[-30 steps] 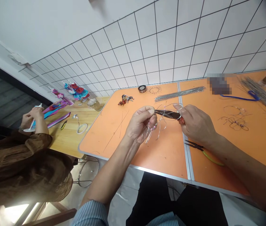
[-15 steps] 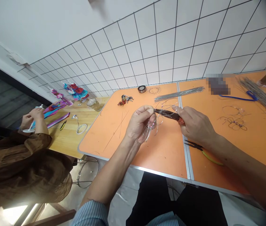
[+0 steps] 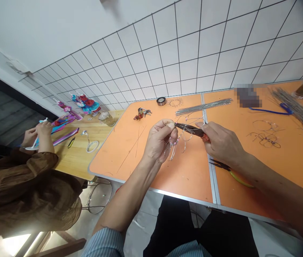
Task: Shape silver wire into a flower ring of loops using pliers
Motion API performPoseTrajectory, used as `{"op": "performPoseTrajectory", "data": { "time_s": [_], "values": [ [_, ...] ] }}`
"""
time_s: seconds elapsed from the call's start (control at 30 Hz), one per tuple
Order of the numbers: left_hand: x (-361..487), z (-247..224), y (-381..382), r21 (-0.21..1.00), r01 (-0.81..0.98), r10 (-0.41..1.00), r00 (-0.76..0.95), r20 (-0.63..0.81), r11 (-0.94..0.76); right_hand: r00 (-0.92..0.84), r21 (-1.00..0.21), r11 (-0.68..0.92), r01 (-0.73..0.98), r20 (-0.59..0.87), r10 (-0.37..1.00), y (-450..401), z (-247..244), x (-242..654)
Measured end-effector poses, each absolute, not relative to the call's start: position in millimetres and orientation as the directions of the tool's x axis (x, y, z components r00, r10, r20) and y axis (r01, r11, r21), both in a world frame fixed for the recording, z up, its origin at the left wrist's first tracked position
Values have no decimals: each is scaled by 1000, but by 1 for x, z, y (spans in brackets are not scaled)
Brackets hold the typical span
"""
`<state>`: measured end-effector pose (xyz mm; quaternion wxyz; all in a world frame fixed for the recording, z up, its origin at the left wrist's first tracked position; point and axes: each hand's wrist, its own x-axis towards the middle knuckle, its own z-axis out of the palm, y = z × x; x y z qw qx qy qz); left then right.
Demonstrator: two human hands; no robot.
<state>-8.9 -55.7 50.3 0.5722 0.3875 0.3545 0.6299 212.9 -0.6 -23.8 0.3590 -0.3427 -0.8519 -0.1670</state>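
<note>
My left hand [image 3: 160, 140] pinches a bent wire piece [image 3: 173, 149], a cluster of thin silvery loops with small pinkish spots along it. Its loose loops hang below my fingers and spread to the right. In my right hand [image 3: 222, 142] are pliers [image 3: 190, 129] with dark jaws and an orange-red handle. The jaw tips touch the wire right at my left fingertips. My closed fingers hide most of the handles. A second pair of pliers [image 3: 221, 165], with yellow handles, lies under my right wrist on the orange table [image 3: 188, 185].
Behind my hands lie a bundle of straight wires [image 3: 203, 107], a tape roll [image 3: 161, 101] and keys [image 3: 142, 113]. Flower-shaped wire loops [image 3: 267, 140] and a larger wire bundle [image 3: 298, 107] are at right. On the left, a co-worker [image 3: 41, 134] handles a white item beside a jar [image 3: 106, 118].
The wire loops below my left hand have shifted slightly and swung a little to the right. My hands and the pliers stay almost in place.
</note>
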Motion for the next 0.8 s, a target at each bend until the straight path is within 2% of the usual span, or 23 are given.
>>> {"op": "performPoseTrajectory", "data": {
  "time_s": [0.2,0.47,0.57,0.63,0.7,0.8],
  "values": [
    [-9,48,-53,882,-458,994,-52,97,-110,-504,23,699,715,709,492,-2,-24,212],
    [-17,39,-43,898,-379,974,-131,185,-222,-481,-103,665,740,610,630,-2,-23,210],
    [-28,37,-29,906,-290,935,-267,232,-307,-447,-191,593,782,490,748,7,-16,217],
    [-32,34,-19,920,-194,907,-325,267,-340,-386,-264,485,834,352,853,15,-12,225],
    [-28,30,-9,946,-135,936,-241,258,-295,-275,-261,325,909,209,938,22,-11,233],
    [-12,22,1,974,-105,979,-55,196,-201,-138,-153,146,977,60,989,28,-14,244]
  ]
}}
